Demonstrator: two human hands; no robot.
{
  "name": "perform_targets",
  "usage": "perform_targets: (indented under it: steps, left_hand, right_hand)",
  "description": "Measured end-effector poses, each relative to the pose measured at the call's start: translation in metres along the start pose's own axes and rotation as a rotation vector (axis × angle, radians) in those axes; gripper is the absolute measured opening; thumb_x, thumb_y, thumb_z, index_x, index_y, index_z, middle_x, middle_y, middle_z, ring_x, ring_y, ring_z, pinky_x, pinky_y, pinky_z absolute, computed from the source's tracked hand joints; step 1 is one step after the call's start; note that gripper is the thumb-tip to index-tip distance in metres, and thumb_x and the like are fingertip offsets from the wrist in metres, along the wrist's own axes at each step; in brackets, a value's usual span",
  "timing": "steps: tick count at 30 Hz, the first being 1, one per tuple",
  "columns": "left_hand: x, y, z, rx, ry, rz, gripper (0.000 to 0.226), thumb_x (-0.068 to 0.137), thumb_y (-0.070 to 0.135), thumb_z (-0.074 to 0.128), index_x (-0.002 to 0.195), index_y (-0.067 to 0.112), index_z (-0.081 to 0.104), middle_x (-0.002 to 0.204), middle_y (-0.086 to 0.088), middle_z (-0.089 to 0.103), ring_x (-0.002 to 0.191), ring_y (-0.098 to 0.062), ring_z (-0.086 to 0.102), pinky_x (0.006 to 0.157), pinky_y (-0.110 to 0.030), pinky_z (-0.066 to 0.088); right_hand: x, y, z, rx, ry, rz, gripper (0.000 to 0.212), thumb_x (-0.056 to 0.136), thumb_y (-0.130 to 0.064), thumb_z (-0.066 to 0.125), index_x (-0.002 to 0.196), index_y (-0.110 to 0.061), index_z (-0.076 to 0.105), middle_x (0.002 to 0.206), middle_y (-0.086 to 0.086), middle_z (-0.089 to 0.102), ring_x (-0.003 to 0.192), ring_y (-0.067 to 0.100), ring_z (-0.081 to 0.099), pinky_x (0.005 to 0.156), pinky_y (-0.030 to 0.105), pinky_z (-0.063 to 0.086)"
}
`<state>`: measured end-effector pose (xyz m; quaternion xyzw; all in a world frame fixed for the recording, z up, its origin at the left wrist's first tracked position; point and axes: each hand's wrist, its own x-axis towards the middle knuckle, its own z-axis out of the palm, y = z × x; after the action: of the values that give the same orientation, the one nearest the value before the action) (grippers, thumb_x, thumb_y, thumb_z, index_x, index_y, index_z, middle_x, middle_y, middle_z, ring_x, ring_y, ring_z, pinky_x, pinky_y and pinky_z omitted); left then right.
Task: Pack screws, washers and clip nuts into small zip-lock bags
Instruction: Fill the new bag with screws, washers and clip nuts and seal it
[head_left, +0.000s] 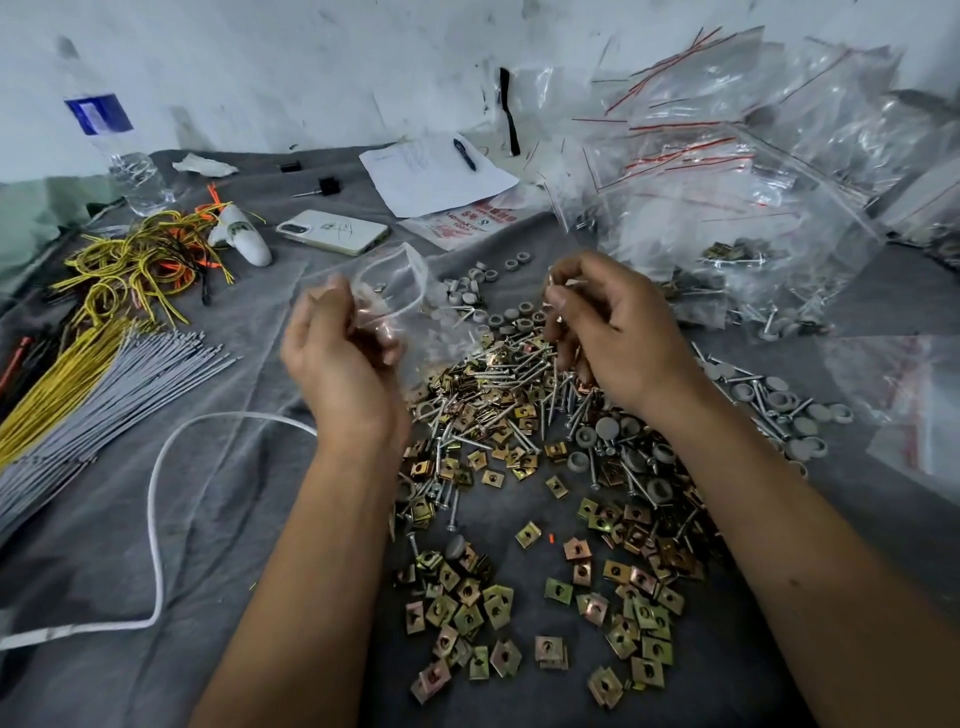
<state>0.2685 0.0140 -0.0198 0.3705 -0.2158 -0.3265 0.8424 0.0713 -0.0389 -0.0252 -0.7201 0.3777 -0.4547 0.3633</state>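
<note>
Your left hand (332, 358) pinches a small zip-lock bag (400, 291), its mouth gaping just beyond your fingertips. Your right hand (618, 338), fingers curled, pinches small hardware, kind unclear. Below its fingers: screws (498, 374), clip nuts (467, 613).

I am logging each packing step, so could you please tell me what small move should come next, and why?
Probably the right hand should carry its pinched hardware over to the small zip-lock bag and drop it in. The left hand holds that bag up with its mouth open, and the two hands are apart above the screw pile.
</note>
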Motion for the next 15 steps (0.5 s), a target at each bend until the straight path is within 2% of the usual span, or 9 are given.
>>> perform_targets:
  steps: [2,3,4,7,10,12,15]
  left_hand:
    - [0.000,-0.003,-0.004,0.428,-0.038,0.530,0.032,0.102,0.009,0.051,0.073,0.019,0.045,0.061,0.000,0.045,0.054,-0.021,0.041,0.049,-0.034,0.034]
    - [-0.001,-0.006,-0.006,0.601,-0.089,0.702,0.030,0.102,0.011,0.053,0.074,0.018,0.046,0.063,-0.003,0.045,0.058,-0.023,0.042,0.054,-0.036,0.034]
    - [-0.004,-0.010,-0.007,0.740,-0.147,0.784,0.029,0.102,0.013,0.054,0.074,0.016,0.047,0.064,-0.004,0.045,0.060,-0.023,0.042,0.056,-0.036,0.033]
    - [-0.014,-0.021,-0.001,0.994,-0.362,0.736,0.032,0.102,0.014,0.058,0.071,0.009,0.050,0.063,-0.002,0.048,0.059,-0.020,0.044,0.054,-0.040,0.035]
    - [-0.020,-0.028,0.002,1.044,-0.472,0.697,0.031,0.101,0.014,0.061,0.073,0.008,0.051,0.065,0.000,0.049,0.061,-0.019,0.045,0.057,-0.043,0.037]
    - [-0.020,-0.030,0.002,1.026,-0.541,0.695,0.032,0.103,0.019,0.059,0.074,0.008,0.051,0.067,0.001,0.049,0.062,-0.019,0.046,0.057,-0.043,0.038]
    - [-0.023,-0.031,0.004,1.001,-0.588,0.688,0.032,0.103,0.024,0.057,0.075,0.008,0.052,0.067,0.001,0.050,0.062,-0.020,0.048,0.056,-0.043,0.039]
  right_hand:
    - [0.000,0.002,0.000,-0.017,0.021,-0.015,0.019,0.102,-0.019,0.061,0.099,-0.037,0.066,0.072,-0.017,0.066,0.058,-0.003,0.058,0.051,0.013,0.043]
    - [0.000,0.002,0.000,-0.029,0.031,-0.028,0.021,0.101,-0.019,0.063,0.099,-0.039,0.068,0.069,-0.025,0.065,0.059,-0.007,0.057,0.054,0.010,0.043]
    - [0.000,0.002,0.000,-0.031,0.034,-0.038,0.023,0.100,-0.018,0.064,0.100,-0.039,0.071,0.067,-0.029,0.064,0.061,-0.008,0.058,0.056,0.010,0.043]
    - [0.000,0.001,0.000,0.019,0.027,-0.033,0.021,0.099,-0.011,0.065,0.106,-0.027,0.076,0.072,-0.017,0.070,0.063,0.001,0.063,0.057,0.018,0.048]
    - [-0.002,-0.001,0.002,0.120,0.016,-0.057,0.016,0.091,-0.006,0.074,0.097,-0.021,0.072,0.080,-0.003,0.074,0.062,0.013,0.070,0.051,0.020,0.050]
    - [-0.002,-0.001,0.003,0.120,0.001,-0.089,0.017,0.087,-0.008,0.079,0.089,-0.021,0.069,0.076,-0.001,0.074,0.059,0.015,0.070,0.049,0.019,0.050]
    - [-0.002,0.001,0.005,0.065,-0.046,-0.126,0.015,0.083,-0.011,0.083,0.087,-0.023,0.074,0.078,-0.006,0.075,0.065,0.008,0.071,0.058,0.017,0.053]
